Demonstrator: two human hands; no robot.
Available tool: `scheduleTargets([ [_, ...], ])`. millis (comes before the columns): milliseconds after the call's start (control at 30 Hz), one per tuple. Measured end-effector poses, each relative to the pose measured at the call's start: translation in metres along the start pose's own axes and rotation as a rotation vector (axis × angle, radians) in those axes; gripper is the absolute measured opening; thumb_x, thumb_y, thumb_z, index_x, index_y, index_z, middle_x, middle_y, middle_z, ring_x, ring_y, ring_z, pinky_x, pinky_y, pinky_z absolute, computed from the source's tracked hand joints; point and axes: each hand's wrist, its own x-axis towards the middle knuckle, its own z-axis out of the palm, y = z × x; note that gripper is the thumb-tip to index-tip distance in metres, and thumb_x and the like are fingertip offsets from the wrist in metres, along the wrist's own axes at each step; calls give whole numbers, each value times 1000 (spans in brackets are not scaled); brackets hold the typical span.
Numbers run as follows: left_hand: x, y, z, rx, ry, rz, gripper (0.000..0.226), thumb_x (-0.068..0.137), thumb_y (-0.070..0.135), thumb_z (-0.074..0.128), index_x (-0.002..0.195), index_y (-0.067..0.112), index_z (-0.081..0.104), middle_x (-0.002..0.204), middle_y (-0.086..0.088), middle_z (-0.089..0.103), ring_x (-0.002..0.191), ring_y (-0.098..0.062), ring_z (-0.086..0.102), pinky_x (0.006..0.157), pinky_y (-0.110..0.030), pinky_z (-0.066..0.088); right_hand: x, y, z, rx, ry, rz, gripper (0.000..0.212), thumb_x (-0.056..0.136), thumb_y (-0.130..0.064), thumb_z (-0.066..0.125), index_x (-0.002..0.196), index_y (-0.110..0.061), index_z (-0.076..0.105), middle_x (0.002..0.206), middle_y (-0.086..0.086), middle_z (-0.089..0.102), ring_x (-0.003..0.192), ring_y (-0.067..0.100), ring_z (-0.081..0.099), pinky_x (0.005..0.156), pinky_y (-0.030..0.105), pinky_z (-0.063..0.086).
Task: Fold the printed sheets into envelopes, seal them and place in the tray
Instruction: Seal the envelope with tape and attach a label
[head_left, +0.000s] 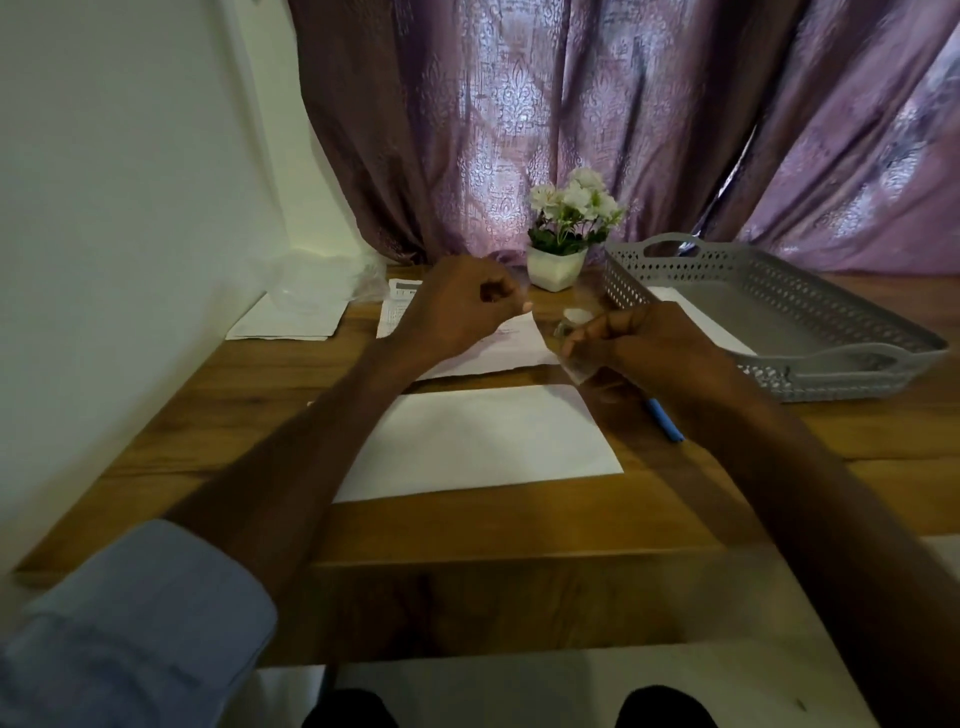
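A white envelope (478, 441) lies flat on the wooden table (519, 525) in front of me. Behind it lies a printed sheet (511, 345), partly under my hands. My right hand (639, 343) grips a small clear tape roll (574, 325) above the sheet's right edge. My left hand (462, 306) is raised just left of it, its fingers curled and pinching the end of a faint clear tape strip that runs from the roll. The grey perforated tray (841, 358) stands at the right, with a white envelope (701, 317) lying inside it.
A blue pen (665, 421) lies right of the envelope, under my right forearm. A white pot of flowers (558, 265) stands at the back centre. More printed sheets (395, 306) and a clear plastic bag on papers (306, 306) sit at the back left, by the wall.
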Motion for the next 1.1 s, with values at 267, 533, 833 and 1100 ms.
scheduleTargets([
  [267, -51, 66, -15, 148, -205, 121, 17, 90, 42, 72, 92, 27, 78, 91, 7, 76, 84, -12, 68, 77, -41, 59, -46, 10, -14, -140, -50, 21, 5, 82, -6, 80, 87, -7, 80, 77, 1, 78, 59, 6, 70, 53, 20, 56],
  [533, -115, 65, -4, 156, -179, -136, 19, 94, 43, 71, 96, 25, 74, 124, 8, 69, 107, -7, 54, 94, -26, 42, -54, 21, 0, -97, 18, 223, 11, 81, -17, 84, 75, -13, 76, 56, -5, 70, 47, 1, 63, 41, 17, 49],
  [833, -125, 53, 7, 56, -197, -123, 18, 91, 38, 76, 88, 29, 61, 104, 16, 59, 99, -8, 56, 94, -27, 49, -53, 28, 6, -199, 22, 144, 7, 83, -21, 82, 86, -15, 80, 85, -6, 73, 87, 7, 64, 70, 25, 50],
  [1100, -125, 51, 7, 88, -246, -75, 21, 89, 42, 78, 96, 29, 63, 111, 13, 61, 98, -4, 53, 79, -11, 41, -49, 19, -4, -234, -119, 217, 5, 84, -18, 80, 85, -15, 76, 85, 1, 74, 75, 10, 66, 60, 21, 53],
])
